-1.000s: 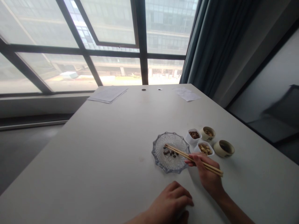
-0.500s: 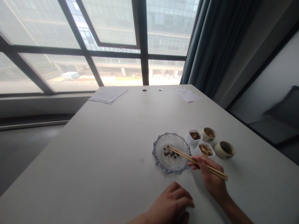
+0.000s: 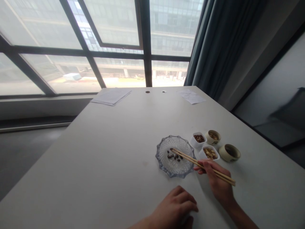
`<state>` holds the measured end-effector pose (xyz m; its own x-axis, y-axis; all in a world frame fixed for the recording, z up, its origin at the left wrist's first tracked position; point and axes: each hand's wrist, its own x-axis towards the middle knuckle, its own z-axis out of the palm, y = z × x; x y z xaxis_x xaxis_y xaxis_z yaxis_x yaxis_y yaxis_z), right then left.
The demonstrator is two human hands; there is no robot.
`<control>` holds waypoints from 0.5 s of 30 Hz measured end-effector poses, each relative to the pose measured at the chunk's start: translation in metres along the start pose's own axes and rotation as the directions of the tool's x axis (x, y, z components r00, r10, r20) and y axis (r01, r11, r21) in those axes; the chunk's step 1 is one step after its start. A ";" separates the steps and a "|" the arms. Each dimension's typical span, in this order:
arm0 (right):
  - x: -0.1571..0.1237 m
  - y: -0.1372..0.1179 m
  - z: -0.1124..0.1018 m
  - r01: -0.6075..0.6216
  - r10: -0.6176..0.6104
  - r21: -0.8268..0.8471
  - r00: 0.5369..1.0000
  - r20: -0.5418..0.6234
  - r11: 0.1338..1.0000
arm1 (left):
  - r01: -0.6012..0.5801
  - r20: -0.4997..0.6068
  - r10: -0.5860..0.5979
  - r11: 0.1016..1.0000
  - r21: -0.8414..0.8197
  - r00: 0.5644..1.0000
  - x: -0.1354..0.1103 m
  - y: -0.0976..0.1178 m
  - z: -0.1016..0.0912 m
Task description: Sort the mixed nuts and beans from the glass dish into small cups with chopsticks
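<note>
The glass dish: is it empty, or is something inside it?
Not empty: small dark beans lie in the glass dish, beside the chopstick tips.

Head-worn view, facing forward and down, above right hand (image 3: 216, 181)

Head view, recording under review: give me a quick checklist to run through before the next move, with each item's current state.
Chopsticks held in the right hand: ok.
Their tips over the glass dish: ok.
Dark beans all inside the dish: ok.
Anything pinched between the tips: cannot tell, too small to see.
Chopsticks clear of the white bowl of pale nuts: cannot tell from this angle.
Left hand apart from the dish: ok.
</note>
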<state>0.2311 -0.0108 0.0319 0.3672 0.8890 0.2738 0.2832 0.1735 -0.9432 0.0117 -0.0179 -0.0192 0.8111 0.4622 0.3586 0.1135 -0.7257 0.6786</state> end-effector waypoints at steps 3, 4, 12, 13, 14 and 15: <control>0.001 0.001 0.002 -0.023 0.023 0.003 1.000 -0.013 1.000 | 0.004 0.001 -0.004 1.000 0.001 1.000 0.001 0.001 -0.001; 0.001 0.001 0.003 -0.032 0.032 0.004 0.999 -0.017 0.999 | 0.008 0.003 -0.008 1.000 0.002 1.000 0.001 0.001 -0.001; 0.000 0.002 0.006 -0.073 0.075 0.035 0.996 -0.047 0.997 | 0.022 0.030 -0.023 1.000 0.012 0.999 0.001 0.001 0.001; -0.001 0.002 0.005 -0.073 0.074 0.038 0.996 -0.047 0.997 | 0.027 0.031 -0.027 1.000 0.011 0.999 0.001 0.000 0.000; -0.001 0.003 0.005 -0.073 0.075 0.040 0.996 -0.044 0.997 | 0.028 0.032 -0.029 1.000 0.010 0.999 0.001 0.000 0.000; -0.002 0.004 0.005 -0.073 0.075 0.041 0.996 -0.040 0.996 | 0.027 0.034 -0.027 1.000 0.007 0.999 0.001 0.000 0.000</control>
<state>0.2272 -0.0096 0.0267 0.4222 0.8820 0.2095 0.2190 0.1251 -0.9677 0.0123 -0.0176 -0.0195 0.8264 0.4646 0.3181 0.1398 -0.7165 0.6834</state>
